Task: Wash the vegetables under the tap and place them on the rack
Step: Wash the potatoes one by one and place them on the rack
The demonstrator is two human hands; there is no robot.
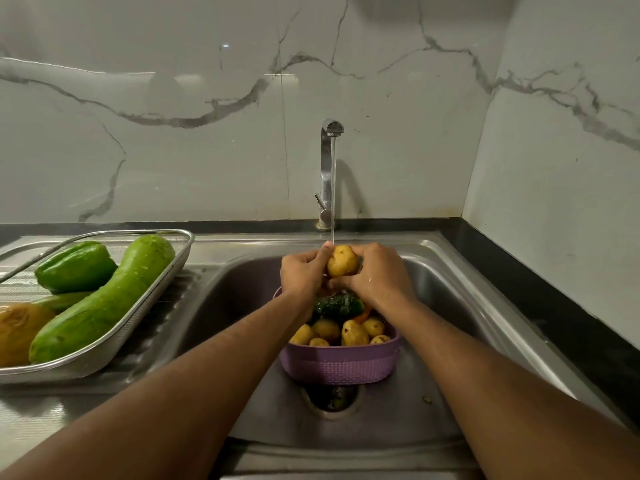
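A yellow potato (pixel 342 260) is under the running stream from the steel tap (pixel 328 161), over the sink. My left hand (pixel 302 273) and my right hand (pixel 375 273) both grip it from either side. Below them a purple basket (pixel 341 363) stands in the sink and holds several more potatoes (pixel 353 334), a dark green cucumber (pixel 337 304) and something orange, mostly hidden. On the left drainboard a wire rack (pixel 152 306) carries a long green gourd (pixel 104 303), a green pepper (pixel 74 266) and a wet orange-brown vegetable (pixel 19 330).
The steel sink (pixel 460 306) has an open drain (pixel 332 398) just in front of the basket. A black counter edge (pixel 554 306) runs along the right and back. Marble wall tiles rise behind the tap and on the right.
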